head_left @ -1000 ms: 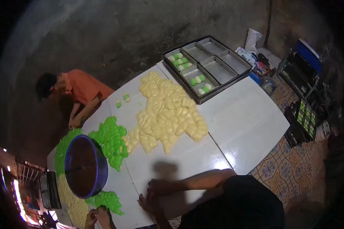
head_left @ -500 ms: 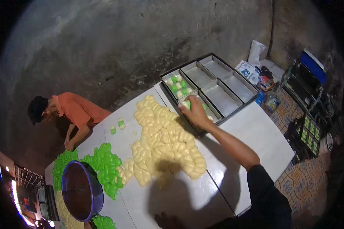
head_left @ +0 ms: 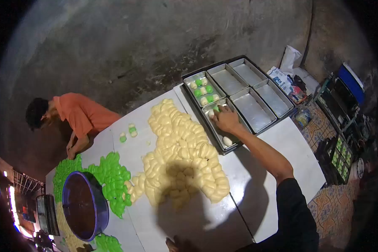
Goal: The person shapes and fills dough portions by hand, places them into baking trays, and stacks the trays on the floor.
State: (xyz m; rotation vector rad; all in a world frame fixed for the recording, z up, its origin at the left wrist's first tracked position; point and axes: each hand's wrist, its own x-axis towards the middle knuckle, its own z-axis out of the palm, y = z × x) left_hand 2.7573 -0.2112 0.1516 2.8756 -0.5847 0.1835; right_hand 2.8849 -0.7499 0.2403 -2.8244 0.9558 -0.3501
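Observation:
My right hand (head_left: 227, 120) is down in the near-left loaf pan (head_left: 221, 136), fingers bent around small dough pieces mostly hidden beneath it. A green dough piece (head_left: 216, 108) and a white one show at its fingertips. Closer to me in the same pan lies another white dough piece (head_left: 227, 141). The adjoining pan holds rows of green and white dough pieces (head_left: 203, 90). At the bottom edge, only a little of my left hand (head_left: 171, 244) shows, in shadow over the table; its grip is hidden.
Cream dough pieces (head_left: 180, 155) cover the table's middle, with green dough (head_left: 115, 180) to their left. A purple basin (head_left: 106, 214) stands nearby. Several bare pans (head_left: 254, 108) share the black tray. A co-worker in an orange shirt (head_left: 86, 115) leans over the far left side.
My right hand has lowered into the pan, its fingers reaching deeper over the dough. The white piece at the pan's near end is now plainly visible. The view has shifted slightly.

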